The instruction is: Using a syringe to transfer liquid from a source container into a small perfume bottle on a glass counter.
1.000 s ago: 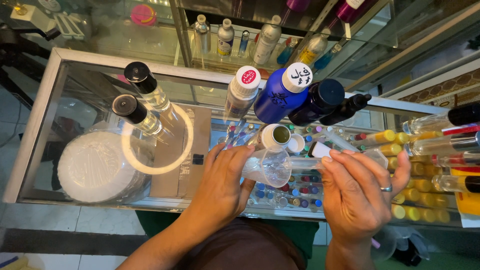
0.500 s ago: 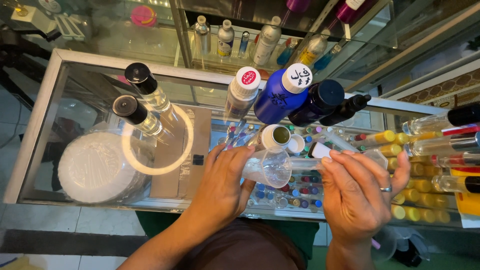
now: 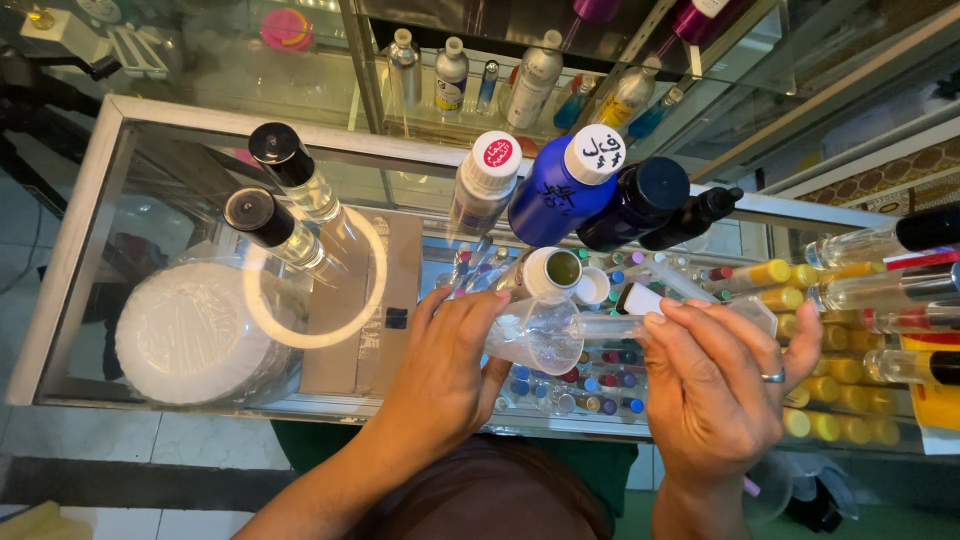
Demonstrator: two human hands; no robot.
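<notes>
My left hand (image 3: 445, 365) grips a small clear measuring beaker (image 3: 540, 335), tilted on its side above the glass counter (image 3: 130, 150). My right hand (image 3: 715, 390) holds a thin clear tube with a white cap (image 3: 640, 310), its end pointing into the beaker's mouth. Just beyond the beaker stands an open small bottle (image 3: 553, 270) with yellowish liquid, and its white cap (image 3: 591, 288) lies beside it. A ring shows on my right hand.
Behind stand a white-capped silver bottle (image 3: 480, 195), a blue bottle (image 3: 565, 185), a dark bottle (image 3: 640, 200) and a black dropper bottle (image 3: 695, 215). Two clear black-capped bottles (image 3: 290, 180) stand left. Yellow-capped vials (image 3: 800, 275) lie right; small vials fill the case below.
</notes>
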